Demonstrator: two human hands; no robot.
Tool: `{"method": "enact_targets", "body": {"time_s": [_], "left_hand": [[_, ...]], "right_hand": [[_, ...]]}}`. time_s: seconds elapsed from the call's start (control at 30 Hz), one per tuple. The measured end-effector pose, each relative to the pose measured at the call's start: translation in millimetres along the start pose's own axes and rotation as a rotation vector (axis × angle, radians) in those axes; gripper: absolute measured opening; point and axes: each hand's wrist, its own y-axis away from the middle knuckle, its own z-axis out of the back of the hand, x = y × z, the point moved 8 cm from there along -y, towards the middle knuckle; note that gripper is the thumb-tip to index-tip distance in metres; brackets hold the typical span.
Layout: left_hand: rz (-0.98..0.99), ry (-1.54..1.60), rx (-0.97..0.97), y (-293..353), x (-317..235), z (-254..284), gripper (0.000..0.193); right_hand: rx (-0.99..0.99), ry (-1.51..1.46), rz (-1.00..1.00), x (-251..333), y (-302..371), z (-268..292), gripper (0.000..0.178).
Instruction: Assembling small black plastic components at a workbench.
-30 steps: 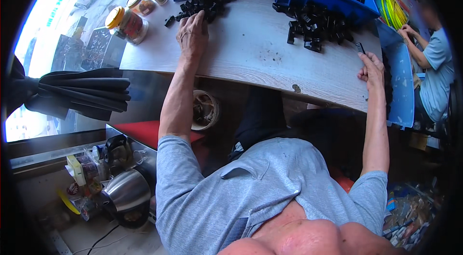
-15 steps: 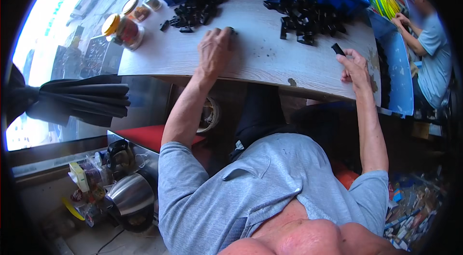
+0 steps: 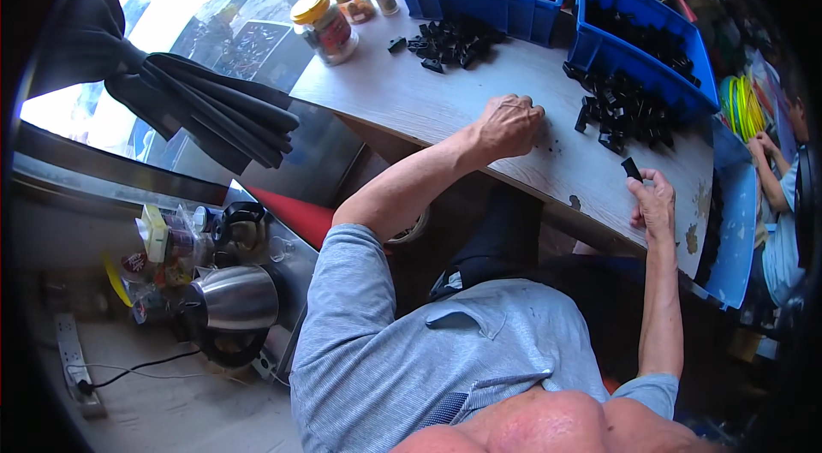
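Note:
My left hand is closed, knuckles up, over the front part of the pale wooden table. Whatever its curled fingers hold is hidden beneath them. By the table's right front edge, my right hand grips a small black plastic piece, which sticks up between thumb and fingers. A heap of similar black pieces lies just beyond the right hand. Another black heap is farther back, to the left.
Two blue bins of black parts stand along the back. Jars sit at the far left corner. Beside the table's right edge is a light blue bin; a co-worker is beyond. A kettle stands lower left.
The view has turned, shifting the table in the picture. My left hand has come away from the left heap, nearer my right hand. The right hand still holds its black piece.

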Motion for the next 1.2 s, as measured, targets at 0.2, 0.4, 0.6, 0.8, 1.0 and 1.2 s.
{"method": "enact_targets", "body": {"time_s": [0.2, 0.4, 0.6, 0.8, 1.0, 1.2], "left_hand": [[-0.098, 0.019, 0.059, 0, 1, -3, 0.017], [-0.051, -0.005, 0.136, 2, -7, -7, 0.013], [-0.1, 0.041, -0.193, 14, -19, -2, 0.019], [-0.182, 0.246, -0.35, 14, -37, -18, 0.029], [-0.183, 0.493, -0.501, 7, -74, -14, 0.026], [-0.319, 0.552, -0.391, -13, -111, -27, 0.024]], "right_hand": [[0.025, 0.052, -0.001, 7, 2, -12, 0.032], [0.013, 0.068, 0.011, 9, 4, -17, 0.032], [-0.008, 0.095, 0.034, 3, 0, -14, 0.034], [0.013, 0.101, 0.031, 8, 1, -19, 0.034], [0.108, 0.103, 0.038, 18, 5, -34, 0.029], [0.105, 0.033, 0.03, 5, -4, -31, 0.028]]}}
